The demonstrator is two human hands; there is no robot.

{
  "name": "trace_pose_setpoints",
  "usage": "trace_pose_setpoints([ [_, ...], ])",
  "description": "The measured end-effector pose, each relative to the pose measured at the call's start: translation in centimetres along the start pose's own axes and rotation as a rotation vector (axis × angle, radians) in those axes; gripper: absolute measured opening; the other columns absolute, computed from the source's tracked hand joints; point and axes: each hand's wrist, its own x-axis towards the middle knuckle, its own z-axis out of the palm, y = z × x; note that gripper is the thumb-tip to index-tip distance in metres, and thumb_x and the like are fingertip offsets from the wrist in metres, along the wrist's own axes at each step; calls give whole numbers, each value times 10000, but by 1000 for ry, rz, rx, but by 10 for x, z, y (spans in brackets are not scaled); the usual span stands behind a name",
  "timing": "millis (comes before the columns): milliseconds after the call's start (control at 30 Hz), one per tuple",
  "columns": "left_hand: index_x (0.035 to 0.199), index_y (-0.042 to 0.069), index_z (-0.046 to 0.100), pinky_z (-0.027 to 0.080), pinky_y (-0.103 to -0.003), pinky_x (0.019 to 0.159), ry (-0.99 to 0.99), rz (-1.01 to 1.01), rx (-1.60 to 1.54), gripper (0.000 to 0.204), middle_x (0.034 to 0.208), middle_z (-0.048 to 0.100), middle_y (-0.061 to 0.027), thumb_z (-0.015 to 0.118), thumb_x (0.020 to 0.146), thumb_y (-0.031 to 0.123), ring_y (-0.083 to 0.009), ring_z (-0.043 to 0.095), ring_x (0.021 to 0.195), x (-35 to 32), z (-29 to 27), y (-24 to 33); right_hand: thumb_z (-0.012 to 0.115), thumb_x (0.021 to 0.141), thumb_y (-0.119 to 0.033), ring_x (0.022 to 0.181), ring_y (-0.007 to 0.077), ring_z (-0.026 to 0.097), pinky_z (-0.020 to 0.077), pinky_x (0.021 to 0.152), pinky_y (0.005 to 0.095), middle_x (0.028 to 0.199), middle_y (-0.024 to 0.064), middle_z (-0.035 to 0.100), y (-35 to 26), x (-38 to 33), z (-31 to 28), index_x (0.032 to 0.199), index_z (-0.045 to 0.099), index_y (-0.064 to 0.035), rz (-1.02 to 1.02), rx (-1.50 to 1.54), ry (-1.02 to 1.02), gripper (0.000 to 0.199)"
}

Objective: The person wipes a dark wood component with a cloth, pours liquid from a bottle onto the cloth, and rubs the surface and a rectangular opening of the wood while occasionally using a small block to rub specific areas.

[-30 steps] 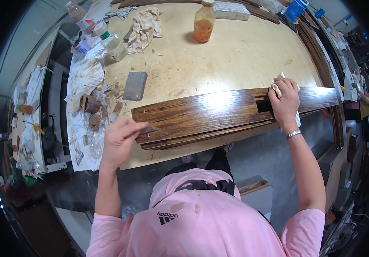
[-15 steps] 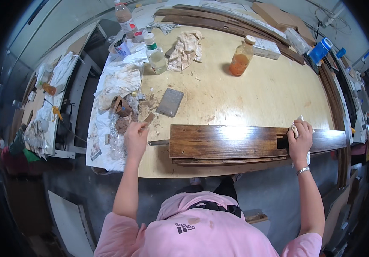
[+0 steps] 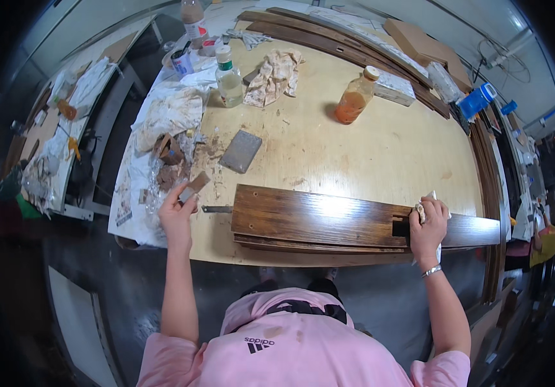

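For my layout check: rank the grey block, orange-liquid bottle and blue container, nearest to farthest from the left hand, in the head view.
1. Grey block: ahead and right of the left hand.
2. Orange-liquid bottle: farther ahead, right.
3. Blue container: toward the far right.

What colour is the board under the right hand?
The board is dark brown, wood-grained; head view.

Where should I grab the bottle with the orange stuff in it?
I'd take the bottle around its body, below the cap, coming from the near side: it looks upright and round, and a pale block lies close on its far right.
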Motion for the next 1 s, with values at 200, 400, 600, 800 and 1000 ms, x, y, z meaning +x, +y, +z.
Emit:
trace_pose_setpoints([
  [200,1232,-71,617,467,-232,871,10,95,-67,367,1109,627,-59,651,867,-75,-125,598,1002,-82,48,88,659,792,-52,1011,330,585,480,906,414,930,89,674,13,3,-6,886,681,-29,-137,286,53,99],
  [400,1117,-4,703,466,-266,822,-362,176,-61,331,1019,651,-67,759,792,30,-152,609,937,-160,172,128,710,772,-11,776,128,616,501,749,289,766,26,661,-35,11,-59,1001,687,4,128,1094,-479,231],
  [600,1150,-4,690,478,-275,853,-460,227,-5,376,1030,651,-83,757,780,0,-186,618,978,-204,253,146,775,771,-59,803,69,618,504,734,244,876,24,699,10,25,-57,1021,703,4,113,1439,-782,268],
  [800,850,26,764,479,-275,766,-804,318,-109,113,907,654,-79,758,738,8,-193,607,876,-222,261,214,735,739,-19,802,124,650,531,752,263,902,61,680,93,40,-49,1030,679,11,309,1534,-717,297],
  [1000,783,67,737,432,-300,586,-656,299,-663,62,738,601,-28,740,721,64,-195,564,703,-276,300,245,808,747,-159,850,136,614,491,778,266,920,60,664,125,27,-26,1015,665,15,249,1562,-643,350],
])
